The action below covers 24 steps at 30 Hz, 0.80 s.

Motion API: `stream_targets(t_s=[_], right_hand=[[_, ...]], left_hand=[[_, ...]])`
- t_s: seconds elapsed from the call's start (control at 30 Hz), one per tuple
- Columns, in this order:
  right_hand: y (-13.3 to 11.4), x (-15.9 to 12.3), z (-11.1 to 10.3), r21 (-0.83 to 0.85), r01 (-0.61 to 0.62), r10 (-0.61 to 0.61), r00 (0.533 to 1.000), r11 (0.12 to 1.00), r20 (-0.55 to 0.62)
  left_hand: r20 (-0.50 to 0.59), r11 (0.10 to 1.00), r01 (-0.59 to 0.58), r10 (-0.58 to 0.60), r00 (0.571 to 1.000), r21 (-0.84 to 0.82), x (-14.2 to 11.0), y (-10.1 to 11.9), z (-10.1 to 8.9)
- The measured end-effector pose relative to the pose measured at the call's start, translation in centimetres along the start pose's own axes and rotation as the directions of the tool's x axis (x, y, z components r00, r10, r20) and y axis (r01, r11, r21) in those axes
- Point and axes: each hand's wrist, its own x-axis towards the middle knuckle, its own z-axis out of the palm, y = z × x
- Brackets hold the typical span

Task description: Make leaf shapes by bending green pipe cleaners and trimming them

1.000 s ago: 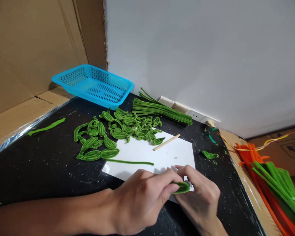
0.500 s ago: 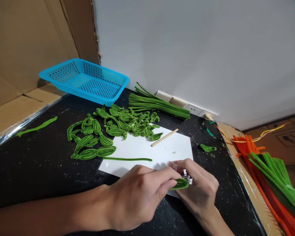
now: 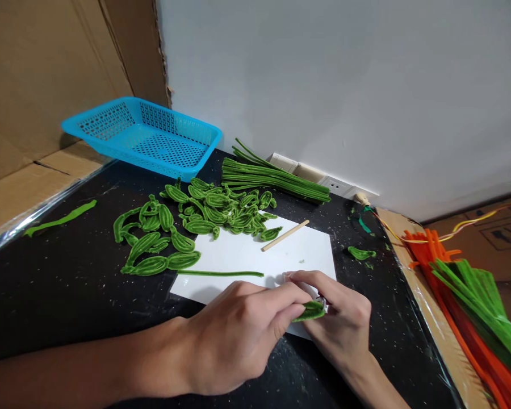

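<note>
My left hand [image 3: 242, 335] pinches a green pipe-cleaner leaf [image 3: 311, 311] between thumb and fingers, low over the front of a white sheet [image 3: 238, 255]. Close beside it, my right hand [image 3: 343, 315] is closed at the leaf's far end. Something small and shiny shows between the right fingers; most of it is hidden, so its kind cannot be made out. Just beyond the hands, one straight green pipe cleaner [image 3: 221, 274] lies across the sheet, with a thin wooden stick [image 3: 285, 236] farther back.
Looped green pipe-cleaner leaves [image 3: 217, 213] are heaped at the sheet's back left. Behind them are a bundle of green pipe cleaners [image 3: 276, 180] and a blue basket [image 3: 153, 142]. A single leaf [image 3: 361, 253] lies right. Orange pipe cleaners [image 3: 447, 289] and light green strips [image 3: 477, 295] lie at the right edge.
Both hands have shifted slightly up and left with the leaf still held. The right fingers have moved a little around the leaf's end. Other items stay in place as the view shifts slightly.
</note>
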Motion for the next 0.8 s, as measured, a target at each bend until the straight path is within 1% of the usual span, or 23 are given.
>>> stream_targets(t_s=[0.2,0.33,0.5,0.63,0.8], right_hand=[[-0.09,0.14,-0.1,0.008,-0.025,0.025,1.0,1.0,0.017],[0.14,0.14,0.0,0.055,-0.042,0.04,0.998,0.998,0.039],[0.39,0.17,0.08,0.064,-0.074,0.072,0.997,0.995,0.033],[0.48,0.14,-0.01,0.087,-0.077,0.074,0.996,0.993,0.047],[0.4,0.25,0.04,0.118,-0.072,0.066,0.996,0.99,0.051]], left_hand=[[0.015,1.0,-0.028,0.028,1.0,0.013,-0.16,-0.19,0.14],[0.026,0.999,-0.044,0.044,0.999,0.018,-0.09,-0.09,-0.03],[0.032,0.997,-0.072,0.071,0.997,0.04,-0.05,-0.14,-0.11],[0.021,0.991,-0.117,0.116,0.993,0.063,-0.02,-0.28,-0.19],[0.03,0.991,-0.116,0.115,0.993,0.066,0.01,-0.34,-0.25]])
